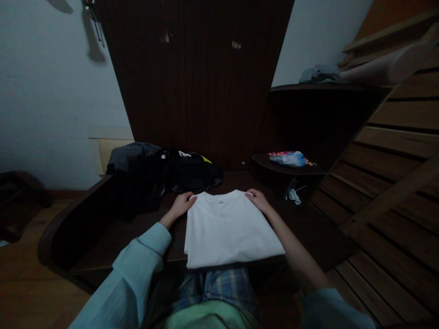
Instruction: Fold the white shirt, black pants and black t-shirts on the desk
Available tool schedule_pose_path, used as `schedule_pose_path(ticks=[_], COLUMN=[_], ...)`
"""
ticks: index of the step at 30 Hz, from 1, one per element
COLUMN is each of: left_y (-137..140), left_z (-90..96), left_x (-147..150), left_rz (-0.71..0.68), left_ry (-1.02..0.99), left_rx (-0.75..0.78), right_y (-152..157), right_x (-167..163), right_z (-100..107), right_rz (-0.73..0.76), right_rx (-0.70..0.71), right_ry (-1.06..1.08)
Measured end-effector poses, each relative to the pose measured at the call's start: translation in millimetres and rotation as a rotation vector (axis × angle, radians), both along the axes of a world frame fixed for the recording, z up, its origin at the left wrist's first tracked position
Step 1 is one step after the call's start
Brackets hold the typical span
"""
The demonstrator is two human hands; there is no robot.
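A white T-shirt (231, 228), folded into a neat rectangle with its collar at the far side, lies on the dark wooden bench (174, 246). Its near edge reaches the bench's front edge, above my lap. My left hand (183, 204) grips the shirt's far left corner, thumb and fingers closed on the cloth. At the far right corner, my right hand (259, 200) pinches the fabric the same way. The fingertips of both hands are partly hidden.
Dark clothes (137, 178) and a black bundle with yellow and white marks (195, 169) lie at the bench's back left. Right, a corner shelf (291, 170) bears a plastic packet (290, 159). A slatted wooden frame (387, 183) leans on the far right.
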State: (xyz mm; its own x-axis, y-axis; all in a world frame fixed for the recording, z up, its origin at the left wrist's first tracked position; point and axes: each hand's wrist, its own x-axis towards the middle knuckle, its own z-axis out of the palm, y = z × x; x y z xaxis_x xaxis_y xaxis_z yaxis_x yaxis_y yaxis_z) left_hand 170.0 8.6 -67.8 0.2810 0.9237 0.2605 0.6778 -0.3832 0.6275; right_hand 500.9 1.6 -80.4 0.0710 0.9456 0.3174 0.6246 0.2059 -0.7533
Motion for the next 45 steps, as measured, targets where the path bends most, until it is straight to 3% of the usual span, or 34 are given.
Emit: schedule_pose_path(ticks=[6, 13, 22, 31, 45], left_y=[2, 11, 22, 32, 35], left_z=[2.1, -2.1, -10.6, -15.8, -18.6], left_x=[6, 14, 9, 4, 5], left_rz=[0.139, 0.188, 0.080, 0.141, 0.166], left_ry=[0.078, 0.117, 0.007, -0.075, -0.002], left_rx=[0.001, -0.050, 0.046, 0.038, 0.058], right_y=[1, 3, 7, 8, 17], right_x=[-3, -5, 2, 3, 6], right_z=[-2, -6, -12, -12, -18], right_rz=[-0.032, -0.067, -0.010, -0.062, -0.128], right_rx=[0.001, 0.009, 0.144, 0.093, 0.025], right_ry=[-0.018, -0.099, -0.144, -0.119, -0.179])
